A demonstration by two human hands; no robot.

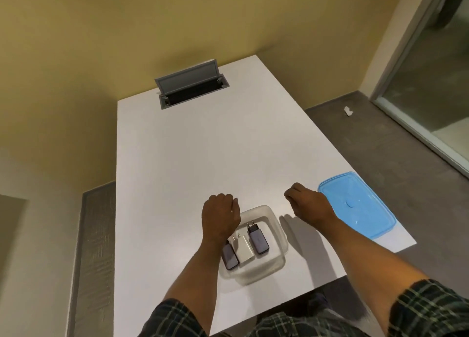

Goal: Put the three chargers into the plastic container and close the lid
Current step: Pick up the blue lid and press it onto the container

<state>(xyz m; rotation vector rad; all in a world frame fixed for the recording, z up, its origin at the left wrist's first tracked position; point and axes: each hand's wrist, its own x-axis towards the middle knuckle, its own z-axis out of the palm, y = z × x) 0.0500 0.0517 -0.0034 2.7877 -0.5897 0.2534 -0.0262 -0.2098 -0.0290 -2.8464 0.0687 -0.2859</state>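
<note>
A clear plastic container (275, 225) stands near the front edge of the white table. Three chargers lie side by side inside it: a dark one (230, 256) on the left, a white one (244, 250) in the middle, a dark one with a black plug (257, 239) on the right. My left hand (220, 216) hovers over the container's far left corner, fingers curled down, holding nothing I can see. My right hand (308, 204) is loosely curled between the container and the blue lid (360, 210), which lies flat at the table's right edge.
The white table (203, 154) runs away from me towards a yellow wall. An open grey cable hatch (190, 84) is set into its far end. Grey floor lies to the right, with a glass door beyond.
</note>
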